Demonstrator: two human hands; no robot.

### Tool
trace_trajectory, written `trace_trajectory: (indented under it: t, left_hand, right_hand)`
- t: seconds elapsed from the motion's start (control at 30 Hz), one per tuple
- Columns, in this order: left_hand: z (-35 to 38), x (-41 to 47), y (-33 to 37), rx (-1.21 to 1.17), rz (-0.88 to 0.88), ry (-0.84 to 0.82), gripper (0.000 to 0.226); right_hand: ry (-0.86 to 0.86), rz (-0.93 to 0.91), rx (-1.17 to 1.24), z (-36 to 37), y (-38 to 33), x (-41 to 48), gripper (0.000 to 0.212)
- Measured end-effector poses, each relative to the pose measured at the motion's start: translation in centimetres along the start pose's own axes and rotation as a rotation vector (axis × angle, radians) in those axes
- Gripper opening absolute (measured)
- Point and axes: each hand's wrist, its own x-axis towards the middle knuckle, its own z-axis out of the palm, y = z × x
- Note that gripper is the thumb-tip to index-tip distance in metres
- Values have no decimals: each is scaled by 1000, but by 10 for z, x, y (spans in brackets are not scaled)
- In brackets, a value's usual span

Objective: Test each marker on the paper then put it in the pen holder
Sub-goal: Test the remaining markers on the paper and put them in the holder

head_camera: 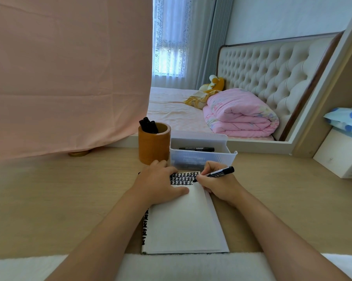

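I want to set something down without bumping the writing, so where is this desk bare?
Bare desk lies left of the notebook, in front of the pink cloth, and right of the right hand holding the marker, toward the white box. Crowded: pen holder, clear bin, left hand.

The left hand covers a corner of the paper (marks beneath hidden).
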Motion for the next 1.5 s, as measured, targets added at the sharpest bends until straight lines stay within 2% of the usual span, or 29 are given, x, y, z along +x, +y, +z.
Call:
trace_trajectory:
  t: [0.2,0.87,1.17,1.4,1.5]
  left_hand:
    - [-1,0,-1,-2,2,-5,76]
    - [0,0,0,-2,-1,-11,76]
    - [-1,-1,0,-5,5,-8,76]
    - [-1,-1,0,0,7,-3,77]
    - [-1,-1,0,-4,5,-8,77]
  right_hand:
    - [1,-29,-81,2,1,2,26]
    - [12,-43,-62,0,2,0,26]
    - [-65,-55,-66,-1,-1,-2,27]
    - [-41,-25,-78,-1,0,-1,20]
    - [1,0,-4,-3,1,-3,19]
